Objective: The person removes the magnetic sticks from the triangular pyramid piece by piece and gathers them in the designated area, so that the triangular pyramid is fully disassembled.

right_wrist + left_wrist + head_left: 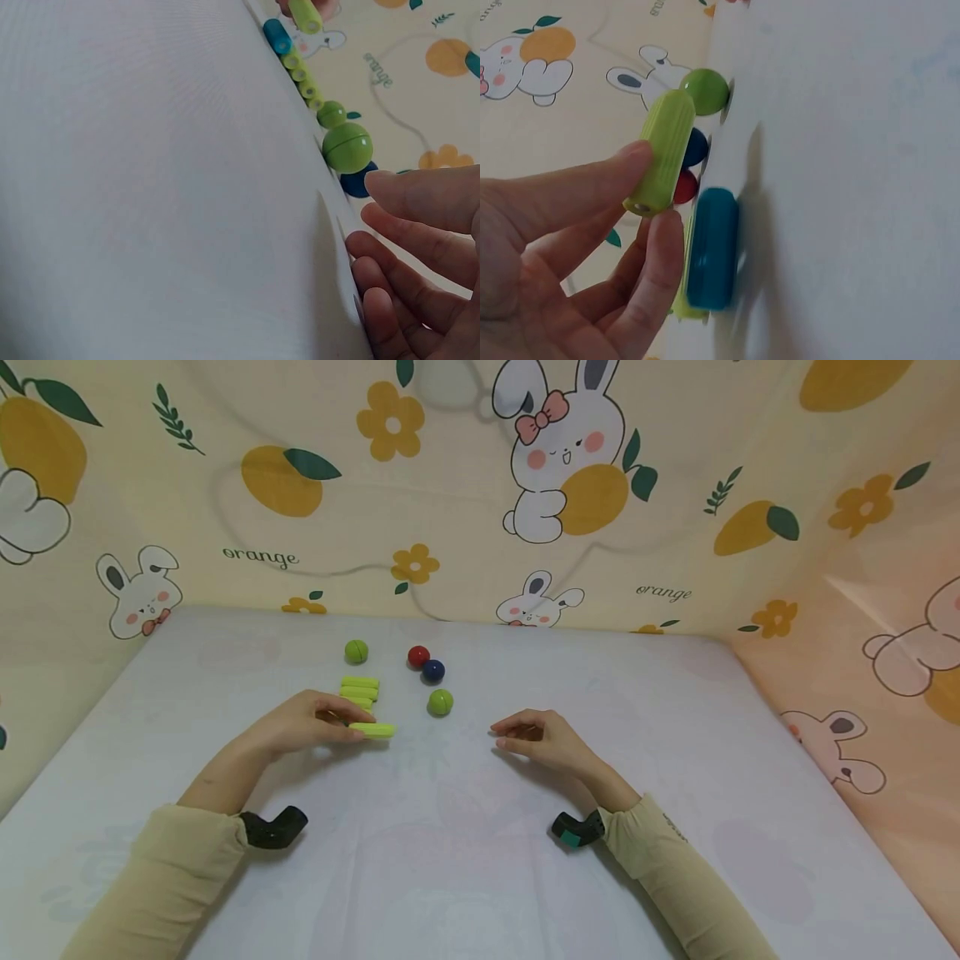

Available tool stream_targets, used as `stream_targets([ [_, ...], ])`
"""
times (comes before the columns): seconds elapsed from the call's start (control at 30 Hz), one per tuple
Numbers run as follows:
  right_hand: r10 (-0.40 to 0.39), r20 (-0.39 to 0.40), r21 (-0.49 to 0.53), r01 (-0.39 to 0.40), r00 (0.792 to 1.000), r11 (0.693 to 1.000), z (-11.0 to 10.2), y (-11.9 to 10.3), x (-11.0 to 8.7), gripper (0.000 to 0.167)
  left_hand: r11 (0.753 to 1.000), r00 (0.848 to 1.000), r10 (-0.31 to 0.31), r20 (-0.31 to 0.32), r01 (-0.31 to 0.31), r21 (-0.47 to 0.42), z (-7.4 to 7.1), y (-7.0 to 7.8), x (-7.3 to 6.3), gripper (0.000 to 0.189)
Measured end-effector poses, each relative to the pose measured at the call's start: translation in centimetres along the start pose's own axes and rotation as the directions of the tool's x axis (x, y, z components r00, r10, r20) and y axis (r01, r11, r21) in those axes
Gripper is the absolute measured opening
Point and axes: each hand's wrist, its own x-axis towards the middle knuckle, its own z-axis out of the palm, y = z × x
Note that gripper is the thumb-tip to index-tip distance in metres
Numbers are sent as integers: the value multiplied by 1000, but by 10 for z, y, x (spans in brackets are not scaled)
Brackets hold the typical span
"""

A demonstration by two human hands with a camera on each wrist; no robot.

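Observation:
My left hand (303,722) pinches a lime-green ribbed rod (662,146) between thumb and fingers, raised off the table. Beneath it in the left wrist view lies a teal rod (714,251). Several more lime-green rods (360,692) lie side by side beyond that hand, partly hidden by it. My right hand (543,739) holds nothing, its fingers loosely bent just above the table. Nearest to it in the head view is a green ball (441,702). Behind that ball, a dark blue ball (433,672) sits against a red ball (418,657).
A second green ball (356,651) stands at the back, behind the rods. The pale table (465,860) ends at a patterned cloth wall (450,493) at the back, with another cloth side (862,635) to the right. Each wrist carries a black device (277,828).

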Motion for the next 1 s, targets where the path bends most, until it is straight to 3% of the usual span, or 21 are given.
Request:
stream_targets([
  [0.4, 16, -7, 12, -16, 1000, 1000, 0, -2, -1, 27, 998, 999, -54, -2, 54, 18, -12, -12, -9, 39],
  [0.63, 25, -4, 16, -25, 1000, 1000, 0, 0, 0, 27, 997, 997, -82, 1, 82, -9, -13, -15, -11, 39],
  [1.0, 44, -8, 12, -43, 999, 999, 1, 1, 0, 26, 996, 995, -89, -49, 89, -11, -11, -17, -10, 38],
])
